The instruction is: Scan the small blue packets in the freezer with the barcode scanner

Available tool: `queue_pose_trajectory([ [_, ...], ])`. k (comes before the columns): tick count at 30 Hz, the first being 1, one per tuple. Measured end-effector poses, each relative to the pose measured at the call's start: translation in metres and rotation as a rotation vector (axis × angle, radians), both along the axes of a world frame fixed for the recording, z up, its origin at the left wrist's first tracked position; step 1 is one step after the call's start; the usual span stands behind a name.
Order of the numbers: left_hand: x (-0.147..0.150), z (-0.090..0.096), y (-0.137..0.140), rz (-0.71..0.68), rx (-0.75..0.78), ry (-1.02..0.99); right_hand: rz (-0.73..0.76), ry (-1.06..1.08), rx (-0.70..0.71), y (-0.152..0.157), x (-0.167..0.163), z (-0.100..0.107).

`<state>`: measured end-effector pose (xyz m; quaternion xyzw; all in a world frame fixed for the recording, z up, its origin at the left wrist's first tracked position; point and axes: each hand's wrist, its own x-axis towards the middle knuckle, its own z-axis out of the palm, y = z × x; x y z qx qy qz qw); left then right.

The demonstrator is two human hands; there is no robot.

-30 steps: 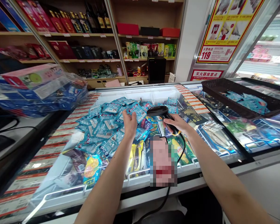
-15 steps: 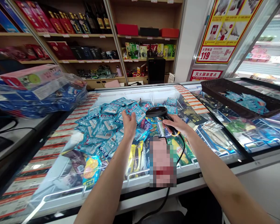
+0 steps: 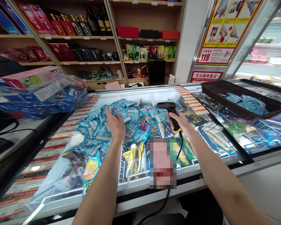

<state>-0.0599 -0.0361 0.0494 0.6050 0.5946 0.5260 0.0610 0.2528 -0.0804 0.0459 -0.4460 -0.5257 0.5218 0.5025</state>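
In the head view, my left hand (image 3: 115,123) hovers at the pile of small blue packets (image 3: 104,136), its thumb and fingers spread apart. Just right of its thumb, a packet (image 3: 133,115) shows a white barcode label. My right hand (image 3: 179,121) grips a black and yellow barcode scanner (image 3: 172,114) by its handle, the head turned left. Its black cable runs down past a blurred-out, phone-shaped object (image 3: 162,164). The packets lie over the glass top of a chest freezer (image 3: 135,200); whether the left fingertips touch any is hard to tell.
A dark brown basket (image 3: 208,90) holding similar blue packets stands at the right. Boxes in clear plastic wrap (image 3: 37,93) sit at the left. Frozen goods, including yellow packs (image 3: 133,157), show through the glass. Behind stand stocked shelves (image 3: 84,37).
My left hand has moved left, off the packet it held up, and its fingers have opened. The scanner has shifted slightly right and up in my right hand.
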Motion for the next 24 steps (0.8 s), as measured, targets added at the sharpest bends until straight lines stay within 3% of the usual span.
queue_pose_trajectory([
  [1,-0.002,0.0,-0.001,0.079,0.015,0.021,-0.018,-0.006,-0.013,0.001,0.001,-0.001],
  [7,0.0,0.001,-0.005,0.107,0.069,0.255,-0.091,-0.003,-0.052,0.005,0.004,-0.005],
  [12,0.019,-0.006,-0.01,-0.12,-0.018,0.609,-0.112,0.016,-0.07,0.007,0.004,-0.007],
  [15,0.024,-0.014,-0.01,-0.157,-0.07,0.786,-0.135,0.045,-0.075,0.007,0.003,-0.006],
  [24,0.021,-0.019,-0.004,-0.103,-0.079,0.819,-0.136,0.081,-0.083,0.008,0.004,-0.007],
])
